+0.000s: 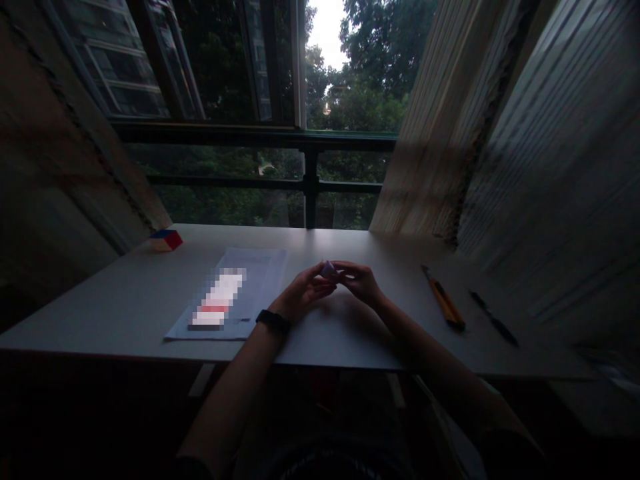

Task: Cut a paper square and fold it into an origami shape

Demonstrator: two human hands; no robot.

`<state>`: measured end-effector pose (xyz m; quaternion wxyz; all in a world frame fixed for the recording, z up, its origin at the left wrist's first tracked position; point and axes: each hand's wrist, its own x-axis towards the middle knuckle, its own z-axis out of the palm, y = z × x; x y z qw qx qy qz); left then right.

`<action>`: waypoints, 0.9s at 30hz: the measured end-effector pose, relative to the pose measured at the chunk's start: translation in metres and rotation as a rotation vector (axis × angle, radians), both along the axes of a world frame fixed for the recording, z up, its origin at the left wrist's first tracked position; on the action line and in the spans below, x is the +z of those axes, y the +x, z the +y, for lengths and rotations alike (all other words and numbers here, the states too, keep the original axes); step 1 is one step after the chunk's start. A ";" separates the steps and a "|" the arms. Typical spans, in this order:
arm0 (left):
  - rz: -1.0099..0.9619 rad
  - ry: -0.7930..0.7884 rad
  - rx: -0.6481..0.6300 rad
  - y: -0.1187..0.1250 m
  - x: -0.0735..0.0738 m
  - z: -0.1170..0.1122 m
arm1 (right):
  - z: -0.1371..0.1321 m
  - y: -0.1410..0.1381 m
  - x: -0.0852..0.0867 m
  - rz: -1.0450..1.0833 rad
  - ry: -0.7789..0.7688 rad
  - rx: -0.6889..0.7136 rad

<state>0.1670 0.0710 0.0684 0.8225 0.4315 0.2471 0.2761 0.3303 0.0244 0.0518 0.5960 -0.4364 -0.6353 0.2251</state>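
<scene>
Above the middle of the white table, both hands meet at a small pale purplish piece (329,270) with a pointed top, which looks like folded paper. My left hand (306,288), with a dark band on its wrist, pinches it from the left between thumb and forefinger. From the right, the fingertips of my right hand (361,280) close on the same piece. Fingers cover part of it, and its finer details are too dim to make out. Left of my hands lie flat paper sheets (265,280), partly blurred by a pixelated patch.
The white table (125,300) stands before a window with a dark railing (310,173). A coloured cube (167,241) sits at the back left. To the right lie an orange-yellow utility knife (443,298) and a dark pen (494,318). Curtains (425,133) hang on both sides.
</scene>
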 end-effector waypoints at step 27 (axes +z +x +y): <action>0.000 0.072 -0.119 -0.001 -0.004 -0.001 | -0.005 -0.006 0.003 -0.043 -0.090 0.118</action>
